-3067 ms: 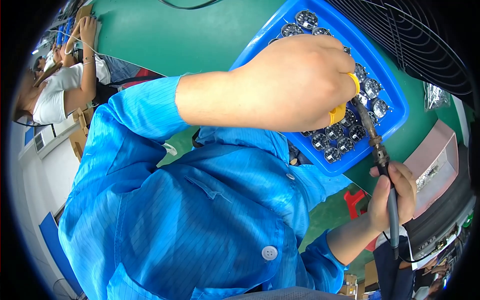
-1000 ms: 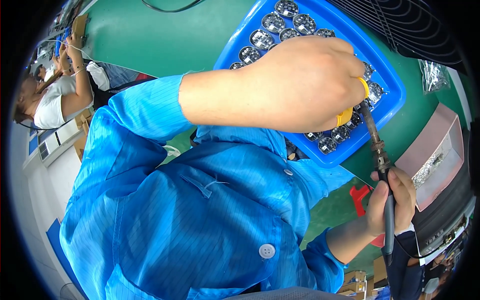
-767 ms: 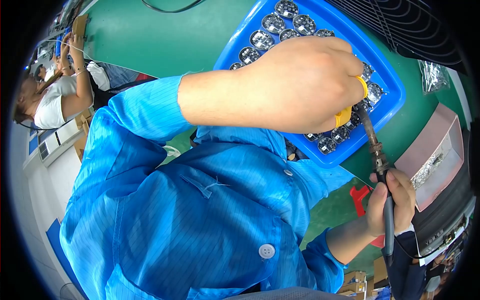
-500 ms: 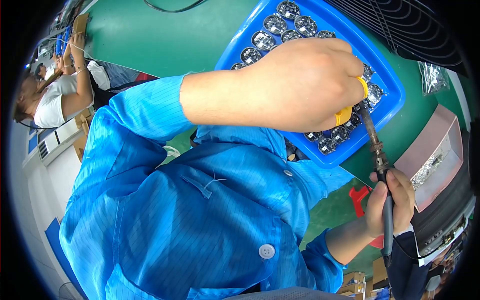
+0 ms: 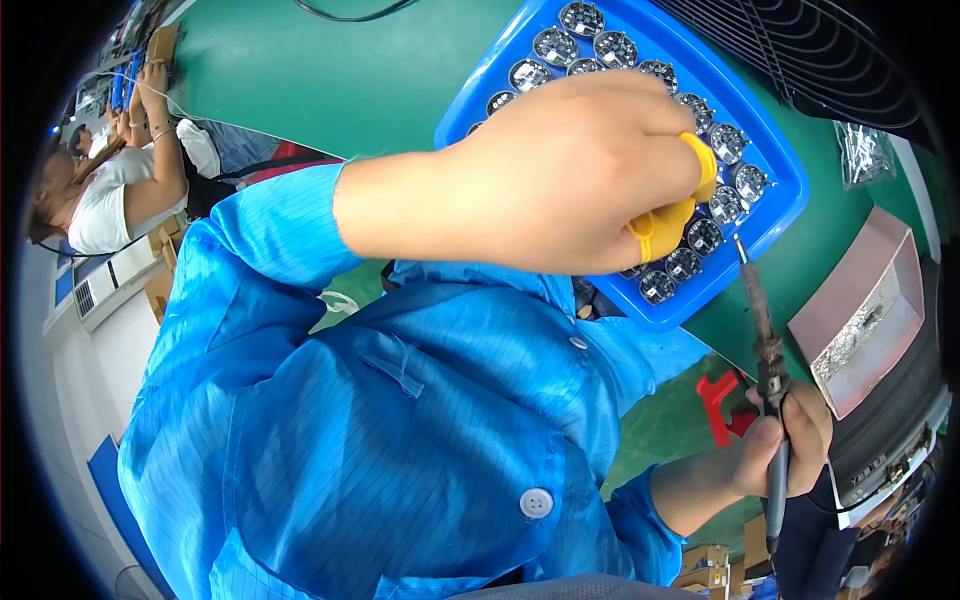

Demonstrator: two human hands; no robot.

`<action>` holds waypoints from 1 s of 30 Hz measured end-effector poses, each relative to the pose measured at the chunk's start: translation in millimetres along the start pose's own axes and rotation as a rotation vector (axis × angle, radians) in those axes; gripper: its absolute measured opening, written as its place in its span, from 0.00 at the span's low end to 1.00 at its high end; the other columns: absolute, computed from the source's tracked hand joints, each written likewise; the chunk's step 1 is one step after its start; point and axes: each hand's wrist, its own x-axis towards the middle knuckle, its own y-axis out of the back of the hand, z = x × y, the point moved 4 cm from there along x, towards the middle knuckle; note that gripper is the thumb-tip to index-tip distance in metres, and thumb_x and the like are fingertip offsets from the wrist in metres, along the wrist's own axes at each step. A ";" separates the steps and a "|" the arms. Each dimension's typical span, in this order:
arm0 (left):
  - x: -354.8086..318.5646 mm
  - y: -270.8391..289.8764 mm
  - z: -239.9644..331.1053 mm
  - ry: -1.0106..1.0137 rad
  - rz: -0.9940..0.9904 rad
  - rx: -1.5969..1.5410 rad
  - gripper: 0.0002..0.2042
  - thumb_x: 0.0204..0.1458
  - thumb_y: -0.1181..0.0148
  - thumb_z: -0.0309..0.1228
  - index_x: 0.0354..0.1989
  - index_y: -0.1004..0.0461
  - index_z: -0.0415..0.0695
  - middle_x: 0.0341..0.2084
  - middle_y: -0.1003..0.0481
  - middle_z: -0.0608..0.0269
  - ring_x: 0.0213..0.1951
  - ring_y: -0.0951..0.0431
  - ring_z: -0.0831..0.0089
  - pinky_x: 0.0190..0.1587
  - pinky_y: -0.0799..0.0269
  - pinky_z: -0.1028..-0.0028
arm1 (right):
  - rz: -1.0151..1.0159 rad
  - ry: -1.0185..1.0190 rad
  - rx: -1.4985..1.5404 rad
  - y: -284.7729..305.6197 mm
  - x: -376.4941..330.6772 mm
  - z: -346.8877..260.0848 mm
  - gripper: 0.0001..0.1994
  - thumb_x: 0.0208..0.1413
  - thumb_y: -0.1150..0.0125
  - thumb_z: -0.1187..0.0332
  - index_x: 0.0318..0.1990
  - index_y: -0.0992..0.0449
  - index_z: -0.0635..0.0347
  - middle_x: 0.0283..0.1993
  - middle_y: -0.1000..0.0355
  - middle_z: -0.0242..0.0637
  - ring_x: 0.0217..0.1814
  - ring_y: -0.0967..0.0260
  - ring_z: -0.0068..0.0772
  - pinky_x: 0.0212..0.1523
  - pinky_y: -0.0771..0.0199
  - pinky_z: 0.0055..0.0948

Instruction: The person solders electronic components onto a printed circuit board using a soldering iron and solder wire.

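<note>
A blue tray (image 5: 790, 190) holding several round silver-and-black parts (image 5: 725, 140) lies on the green table (image 5: 330, 80). My left hand (image 5: 560, 170) hovers over it, fingers curled, with yellow finger cots (image 5: 665, 220) on thumb and fingertip pressed together by the tray's near-right rows. Whether anything is pinched between them is hidden. My right hand (image 5: 785, 440), at the lower right, grips a soldering iron (image 5: 768, 340) like a pen. Its tip points up at the tray's near edge, just beside the yellow fingertips.
A black fan grille (image 5: 800, 50) stands behind the tray. At its right are a clear bag of small parts (image 5: 865, 150) and an open pinkish box (image 5: 870, 310). A red object (image 5: 722, 400) sits below the table edge. Another person (image 5: 110, 190) works at the far left.
Over three seconds my left hand has moved along the tray, uncovering more parts at the far end. Within the last second both hands and the iron have hardly moved.
</note>
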 end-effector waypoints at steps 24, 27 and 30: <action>-4.7 -14.8 9.6 -0.055 -0.117 -0.030 0.11 0.31 0.30 0.22 0.22 0.27 0.42 0.29 0.28 0.59 0.33 0.25 0.61 0.34 0.26 0.68 | -0.161 -0.037 0.004 -23.8 6.0 5.5 0.12 0.52 0.32 0.72 0.38 0.24 0.73 0.30 0.25 0.51 0.26 0.28 0.40 0.28 0.26 0.31; -4.2 -18.2 9.2 -0.053 -0.138 -0.041 0.10 0.30 0.30 0.23 0.23 0.26 0.42 0.29 0.27 0.59 0.33 0.25 0.62 0.35 0.25 0.68 | -0.195 -0.041 -0.004 -21.6 7.9 2.9 0.12 0.52 0.32 0.72 0.38 0.24 0.73 0.30 0.25 0.51 0.26 0.28 0.40 0.28 0.26 0.31; -5.8 -16.8 9.1 -0.045 -0.130 -0.008 0.10 0.30 0.31 0.23 0.23 0.25 0.41 0.29 0.27 0.60 0.33 0.25 0.62 0.35 0.25 0.68 | -0.156 -0.096 0.002 -23.3 8.9 6.4 0.12 0.52 0.32 0.71 0.38 0.24 0.72 0.29 0.25 0.51 0.26 0.27 0.40 0.27 0.26 0.30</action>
